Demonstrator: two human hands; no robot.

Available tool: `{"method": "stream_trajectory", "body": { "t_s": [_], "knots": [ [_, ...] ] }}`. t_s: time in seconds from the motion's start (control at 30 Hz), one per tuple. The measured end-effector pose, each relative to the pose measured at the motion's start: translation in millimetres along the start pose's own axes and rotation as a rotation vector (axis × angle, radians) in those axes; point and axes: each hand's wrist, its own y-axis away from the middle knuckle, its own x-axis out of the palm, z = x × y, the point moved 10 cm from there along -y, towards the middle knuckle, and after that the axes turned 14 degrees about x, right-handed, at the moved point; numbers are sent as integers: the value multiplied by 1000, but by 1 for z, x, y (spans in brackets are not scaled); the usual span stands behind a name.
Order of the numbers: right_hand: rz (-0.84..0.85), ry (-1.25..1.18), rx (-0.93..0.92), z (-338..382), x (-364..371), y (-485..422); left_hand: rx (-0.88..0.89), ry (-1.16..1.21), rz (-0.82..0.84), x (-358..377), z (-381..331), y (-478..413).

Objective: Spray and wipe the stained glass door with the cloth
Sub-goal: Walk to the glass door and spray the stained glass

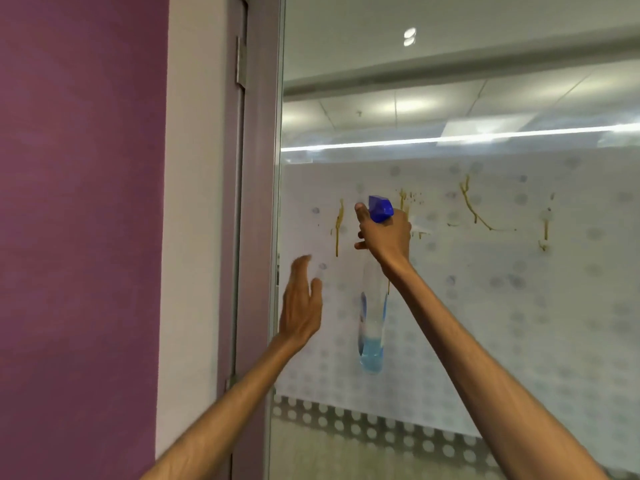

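A glass door (485, 306) with a frosted dotted band fills the right side. Yellow-brown stains run across the band: a drip (339, 226) at the left, a long streak (472, 207) and another drip (545, 233) at the right. My right hand (386, 233) is raised against the glass, shut around the neck of a clear spray bottle (372, 327) with a blue trigger head (380, 208) and a little blue liquid at its bottom. My left hand (300, 301) is lifted beside the door's left edge, fingers apart, holding nothing. No cloth is in view.
The grey metal door frame (256, 202) with a hinge (240, 64) stands left of the glass. A white wall strip (194, 202) and a purple wall (79, 220) lie further left. Ceiling lights show through the upper clear glass.
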Motion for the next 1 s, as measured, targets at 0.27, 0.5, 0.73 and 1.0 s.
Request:
{"method": "stream_trajectory", "body": {
  "t_s": [0.27, 0.5, 0.73, 1.0],
  "knots": [
    [-34, 13, 2, 20, 24, -29, 276, -391, 27, -17, 51, -96],
    [-120, 54, -44, 29, 40, -32, 334, -445, 65, 7, 72, -116],
    [-208, 107, -62, 35, 45, -32, 424, -391, 32, 6, 80, -117],
    [-305, 216, -83, 38, 50, -27, 463, -361, 13, 4, 82, -117]
  ]
}}
